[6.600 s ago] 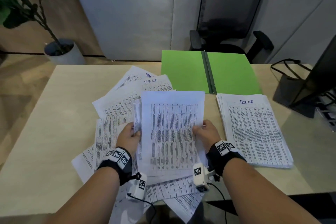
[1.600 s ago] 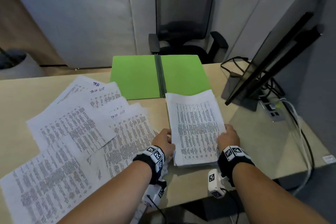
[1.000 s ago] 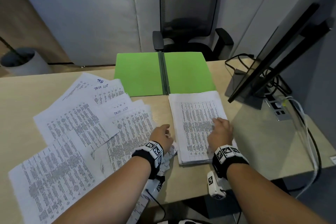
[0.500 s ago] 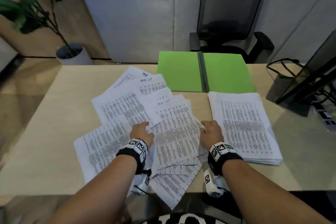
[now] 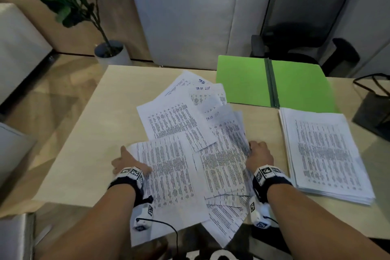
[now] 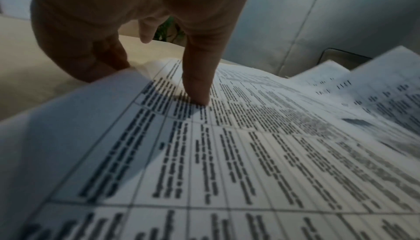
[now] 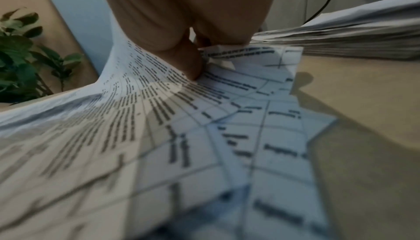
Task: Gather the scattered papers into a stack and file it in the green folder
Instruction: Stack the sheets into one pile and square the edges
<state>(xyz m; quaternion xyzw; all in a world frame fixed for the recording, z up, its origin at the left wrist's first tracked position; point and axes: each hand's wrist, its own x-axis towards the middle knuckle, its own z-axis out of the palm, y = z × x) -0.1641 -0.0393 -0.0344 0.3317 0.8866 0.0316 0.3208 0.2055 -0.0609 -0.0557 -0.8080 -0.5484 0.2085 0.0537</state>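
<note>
Green folder [image 5: 249, 82] lies open and flat at the far edge of the tabletop [image 5: 88, 133]. Directly in front of it rests the squared stack [image 5: 325, 154]. The scattered papers [image 5: 185, 133] overlap in a fan at centre. The left hand [image 5: 126, 162] pinches the left edge of the nearest sheet, thumb on top. The right hand [image 5: 258, 155] grips the fan's right edge, thumb pressing the top sheet.

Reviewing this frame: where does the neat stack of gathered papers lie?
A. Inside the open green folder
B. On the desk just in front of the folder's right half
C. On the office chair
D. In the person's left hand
B: the neat stack lies on the desk just in front of the right half of the open green folder, which holds no papers.
</note>
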